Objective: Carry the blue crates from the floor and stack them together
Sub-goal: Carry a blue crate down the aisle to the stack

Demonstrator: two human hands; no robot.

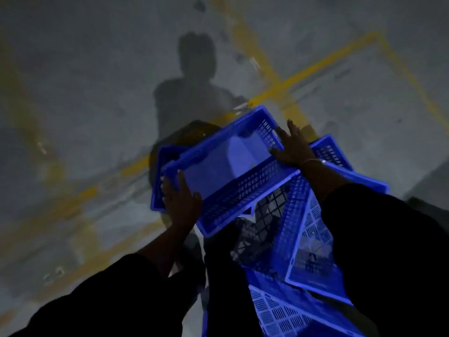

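Note:
A blue slotted crate (226, 166) is held tilted above the dim floor, its open top facing me. My left hand (181, 198) grips its near left end, thumb over the rim. My right hand (291, 147) grips the far right end, fingers spread along the rim and a thin bangle at the wrist. Just beneath it sits another blue crate (158, 181), only its left edge showing. More blue crates (308, 239) lie jumbled at the lower right, partly hidden behind my dark sleeves.
The grey concrete floor (85, 81) carries yellow painted lines (315, 66) that cross at the upper right. My shadow falls on the floor ahead of the crates. The scene is dark and somewhat blurred.

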